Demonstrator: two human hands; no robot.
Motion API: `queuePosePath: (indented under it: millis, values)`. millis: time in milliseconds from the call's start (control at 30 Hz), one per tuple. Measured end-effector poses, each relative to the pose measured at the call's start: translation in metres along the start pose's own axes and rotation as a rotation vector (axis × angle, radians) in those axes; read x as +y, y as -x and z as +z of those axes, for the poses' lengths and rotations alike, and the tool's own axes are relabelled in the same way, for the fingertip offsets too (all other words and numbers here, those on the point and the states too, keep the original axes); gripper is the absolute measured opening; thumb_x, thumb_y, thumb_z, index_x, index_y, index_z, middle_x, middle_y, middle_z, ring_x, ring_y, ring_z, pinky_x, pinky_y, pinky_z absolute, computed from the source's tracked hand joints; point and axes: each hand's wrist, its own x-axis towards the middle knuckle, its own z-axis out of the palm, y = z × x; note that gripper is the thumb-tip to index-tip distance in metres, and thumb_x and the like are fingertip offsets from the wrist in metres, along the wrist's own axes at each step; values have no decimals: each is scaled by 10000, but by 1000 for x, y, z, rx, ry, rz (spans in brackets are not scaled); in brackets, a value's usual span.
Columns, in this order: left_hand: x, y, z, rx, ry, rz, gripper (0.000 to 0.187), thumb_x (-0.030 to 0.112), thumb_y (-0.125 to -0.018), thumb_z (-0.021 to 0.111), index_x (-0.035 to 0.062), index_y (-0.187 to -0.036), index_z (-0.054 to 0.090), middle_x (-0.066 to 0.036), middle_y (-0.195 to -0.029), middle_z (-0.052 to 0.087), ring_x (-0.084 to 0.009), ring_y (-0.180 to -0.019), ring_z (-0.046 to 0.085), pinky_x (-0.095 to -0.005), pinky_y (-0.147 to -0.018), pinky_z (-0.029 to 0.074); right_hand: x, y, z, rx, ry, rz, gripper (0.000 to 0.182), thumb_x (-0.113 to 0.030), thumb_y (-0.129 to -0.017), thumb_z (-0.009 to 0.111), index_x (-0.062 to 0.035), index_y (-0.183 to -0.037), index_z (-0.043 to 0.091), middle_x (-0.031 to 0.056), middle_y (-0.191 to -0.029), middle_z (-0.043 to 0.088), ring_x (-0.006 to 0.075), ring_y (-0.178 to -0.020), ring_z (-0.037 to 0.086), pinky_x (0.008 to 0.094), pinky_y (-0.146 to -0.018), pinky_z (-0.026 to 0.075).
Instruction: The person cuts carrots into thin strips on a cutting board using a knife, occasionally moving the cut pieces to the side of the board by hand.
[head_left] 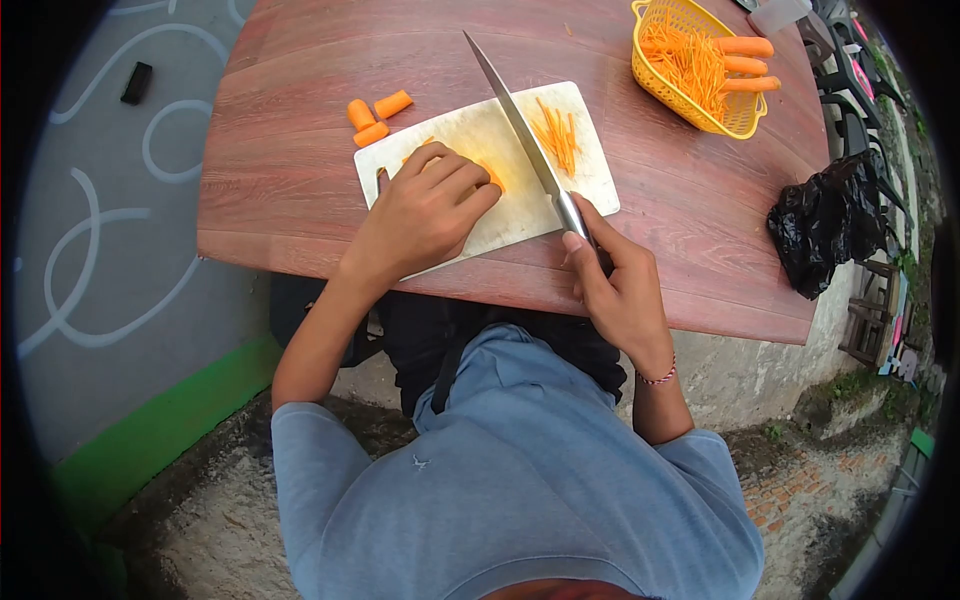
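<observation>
My right hand (615, 270) is wrapped round the handle of a large knife (518, 122), whose blade lies across the white cutting board (520, 225) and points away from me. Fingers bent and pressed together, my left hand (435, 205) rests on the board's left half over orange carrot pieces (494, 180), mostly hidden under it. Thin carrot strips (556, 137) lie on the board right of the blade. Several short carrot chunks (368, 116) sit on the table just beyond the board's upper left corner.
A yellow basket (672, 98) with shredded carrot (685, 62) and whole carrots (748, 66) stands at the back right of the wooden table (290, 120). A black plastic bag (825, 220) hangs at the right edge. A clear container (778, 15) is at the far right corner.
</observation>
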Motion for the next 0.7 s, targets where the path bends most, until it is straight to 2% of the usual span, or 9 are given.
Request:
queuePosePath:
  millis: [67,133,233,467,533,700]
  values:
    - [6,6,-2,57,-13,-65,112,155,-897,759,85,-976,721,-59,-1040,713,-232,-1050,691,-434,-999,494,1,-2,-2,-26,0,20,450,-188,-1070,657,37,-1459,626,327,-971,711,373,-843,747,410,-807,557]
    - [13,10,-4,57,-25,-179,126,178,-908,786,86,-978,735,-55,-1069,735,-239,-1070,685,-479,-1038,461,3,-4,-2,-22,-19,0,454,-184,-1069,658,40,-1461,623,326,-973,713,337,-834,742,398,-814,556]
    - [19,9,4,96,0,-263,181,161,-884,830,74,-1024,758,-48,-1093,750,-247,-1070,687,-496,-1053,451,1,-5,-1,-27,-20,-12,450,-179,-1071,653,43,-1461,623,324,-981,718,326,-846,749,393,-822,558]
    - [19,3,18,165,28,-297,183,177,-887,836,85,-1035,778,-18,-1104,765,-244,-1053,683,-493,-1039,438,-1,-4,7,-56,-43,-18,438,-165,-1072,650,44,-1457,627,318,-988,726,296,-858,755,389,-828,561]
    - [19,3,19,173,23,-310,168,176,-888,838,92,-1022,783,-11,-1103,769,-240,-1039,681,-474,-1021,443,-4,-4,9,-46,-48,-4,440,-161,-1072,652,48,-1458,625,303,-942,720,251,-810,728,380,-806,560]
    - [22,-2,24,232,40,-372,158,181,-882,848,93,-1003,798,0,-1093,785,-216,-1020,683,-442,-993,449,-10,-6,14,-75,-56,50,438,-157,-1076,649,56,-1458,622,270,-876,706,203,-764,684,364,-780,558]
